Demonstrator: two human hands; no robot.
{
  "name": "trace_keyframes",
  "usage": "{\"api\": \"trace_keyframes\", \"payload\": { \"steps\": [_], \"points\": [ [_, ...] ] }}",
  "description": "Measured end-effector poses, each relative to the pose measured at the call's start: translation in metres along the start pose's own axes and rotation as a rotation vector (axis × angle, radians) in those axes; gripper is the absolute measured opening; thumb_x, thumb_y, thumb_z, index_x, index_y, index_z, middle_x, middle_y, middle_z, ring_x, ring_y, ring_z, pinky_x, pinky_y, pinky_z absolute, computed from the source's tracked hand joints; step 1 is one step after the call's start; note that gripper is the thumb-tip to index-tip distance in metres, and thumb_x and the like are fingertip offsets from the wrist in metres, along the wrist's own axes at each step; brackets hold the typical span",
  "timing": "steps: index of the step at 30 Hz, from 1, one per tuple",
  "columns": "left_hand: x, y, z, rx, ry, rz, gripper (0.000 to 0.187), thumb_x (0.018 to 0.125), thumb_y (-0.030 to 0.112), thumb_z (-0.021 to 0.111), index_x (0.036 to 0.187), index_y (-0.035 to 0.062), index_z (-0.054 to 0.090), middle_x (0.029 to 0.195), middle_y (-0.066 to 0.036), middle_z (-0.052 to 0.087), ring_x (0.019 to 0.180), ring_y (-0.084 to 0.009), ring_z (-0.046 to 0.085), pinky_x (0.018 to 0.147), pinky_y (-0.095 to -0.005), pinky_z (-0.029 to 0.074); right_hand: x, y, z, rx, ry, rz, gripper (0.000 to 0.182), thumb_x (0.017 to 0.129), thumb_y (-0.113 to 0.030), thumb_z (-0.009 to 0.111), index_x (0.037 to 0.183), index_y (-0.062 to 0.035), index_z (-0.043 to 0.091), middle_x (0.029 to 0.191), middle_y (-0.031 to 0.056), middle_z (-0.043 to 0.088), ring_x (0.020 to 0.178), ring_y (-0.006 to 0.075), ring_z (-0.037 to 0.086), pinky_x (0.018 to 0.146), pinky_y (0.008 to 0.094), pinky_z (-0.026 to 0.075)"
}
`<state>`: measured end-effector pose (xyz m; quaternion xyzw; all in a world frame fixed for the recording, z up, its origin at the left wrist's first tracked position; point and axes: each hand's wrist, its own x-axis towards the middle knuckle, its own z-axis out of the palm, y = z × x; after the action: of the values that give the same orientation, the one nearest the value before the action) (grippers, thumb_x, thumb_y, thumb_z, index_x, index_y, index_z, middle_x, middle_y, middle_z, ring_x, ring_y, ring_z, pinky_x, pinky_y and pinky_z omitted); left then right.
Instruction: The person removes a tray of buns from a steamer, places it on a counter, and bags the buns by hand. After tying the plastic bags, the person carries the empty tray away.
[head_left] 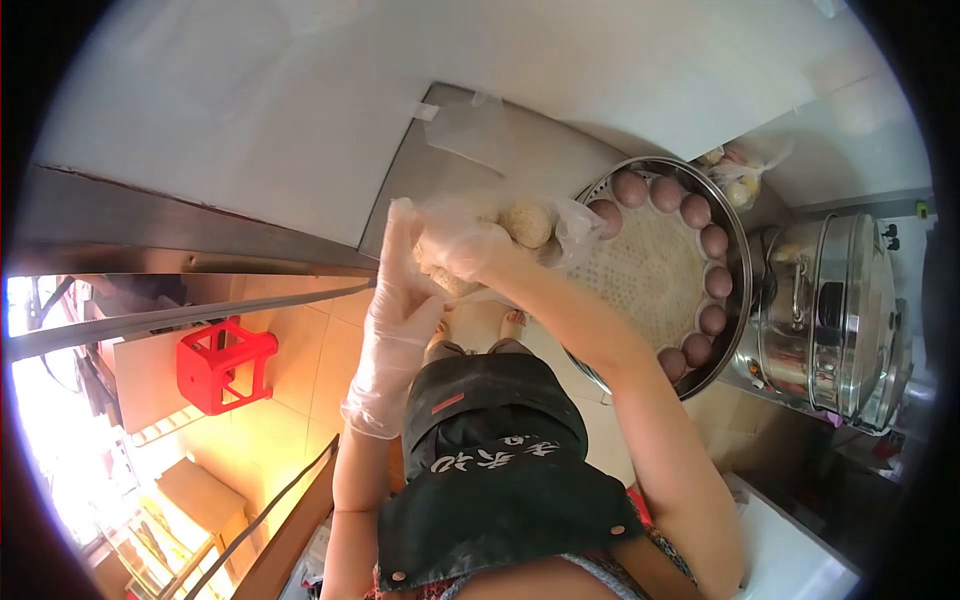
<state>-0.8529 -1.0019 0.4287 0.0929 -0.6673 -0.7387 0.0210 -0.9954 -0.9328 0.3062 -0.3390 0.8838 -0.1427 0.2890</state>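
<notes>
My left hand [393, 290], in a clear plastic glove, is held upright with its fingers stretched out, beside the bag on the steel counter. My right hand [465, 245] reaches across to it, its fingers blurred and partly hidden by plastic. Pale round buns or dough balls [530, 224] lie in a clear plastic bag [578, 228] around my right hand. To the right, a round steamer tray [640, 270] holds several brownish-purple balls [714, 240] along its rim. Whether my right hand grips anything cannot be made out.
Stacked steel steamer pots [835, 310] stand at the right. Behind the tray lies a bag with yellowish items [742, 188]. A red stool [225, 366] and a wooden stool [200, 494] are on the tiled floor at the left. A white wall rises behind the counter [400, 190].
</notes>
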Motion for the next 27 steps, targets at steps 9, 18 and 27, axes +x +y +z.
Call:
{"api": "trace_keyframes", "payload": {
  "steps": [9, 18, 27],
  "points": [
    [0.005, -0.014, -0.005, -0.010, 0.035, 0.081, 0.091, 0.073, -0.017, 0.047, 0.155, 0.0100, 0.022, 0.143, -0.013, 0.045, 0.098, -0.0096, 0.054, 0.094, -0.0253, 0.044, -0.139, 0.059, -0.022, 0.293, 0.873, -0.014, 0.022, 0.086, -0.015, 0.069, 0.106, -0.0060, 0.069, 0.092, 0.0118, 0.070, 0.082, 0.0240, 0.069, 0.073, 0.0352, 0.054],
    [0.011, -0.025, 0.006, -0.075, 0.000, 0.148, 0.095, 0.063, -0.021, 0.039, 0.154, 0.0036, 0.024, 0.147, -0.020, 0.040, 0.123, -0.0175, 0.049, 0.092, -0.0254, 0.045, -0.277, 0.154, 0.116, -0.104, 0.040, 0.744, 0.081, 0.068, -0.038, 0.083, 0.134, -0.0061, 0.048, 0.118, 0.0214, 0.057, 0.108, 0.0365, 0.060, 0.086, 0.0424, 0.052],
    [0.012, -0.027, -0.001, -0.089, -0.068, 0.169, 0.092, 0.065, -0.023, 0.037, 0.153, 0.0019, 0.026, 0.150, -0.010, 0.040, 0.135, -0.0221, 0.041, 0.094, -0.0273, 0.045, -0.316, 0.221, 0.136, 1.601, 0.412, 0.446, 0.078, 0.082, -0.026, 0.074, 0.144, -0.0002, 0.037, 0.143, 0.0144, 0.047, 0.125, 0.0286, 0.054, 0.105, 0.0418, 0.043]
  ]
}}
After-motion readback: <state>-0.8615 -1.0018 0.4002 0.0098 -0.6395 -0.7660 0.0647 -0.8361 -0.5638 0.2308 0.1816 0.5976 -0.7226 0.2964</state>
